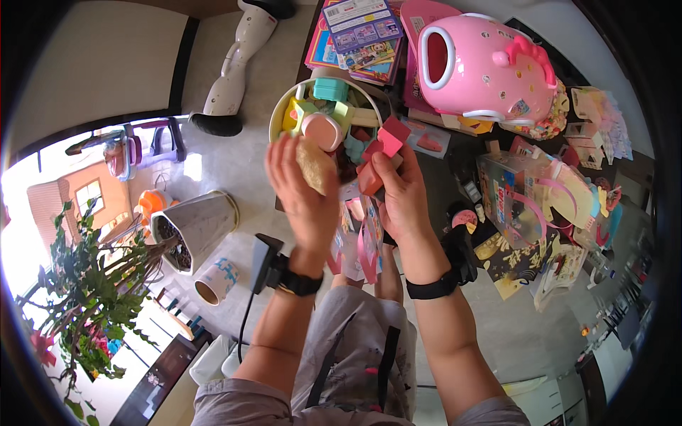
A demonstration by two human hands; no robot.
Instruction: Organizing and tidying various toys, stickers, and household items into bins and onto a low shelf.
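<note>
A round cream-rimmed bucket [273,113] full of small toys stands in front of me. Inside it lie a teal toy box [330,89], a pale pink rounded piece [322,131] and yellow and green pieces. My left hand [303,189] is at the bucket's near left edge, slightly blurred, around a fuzzy yellowish toy [315,164]. In my right hand [402,186], by the near right rim, are a pink block [394,136] and a red-orange block [370,178], held between thumb and fingers. A clear bag with pink ribbon handles [367,239] hangs below the hands.
Behind the bucket are stacked children's books [362,32]. A large pink toy case [485,69] lies at the back right, near a clear printed bag [506,197]. To the left, on the floor, are a hoverboard [229,74], a white planter [200,229] and a patterned paper cup-shaped container [217,280].
</note>
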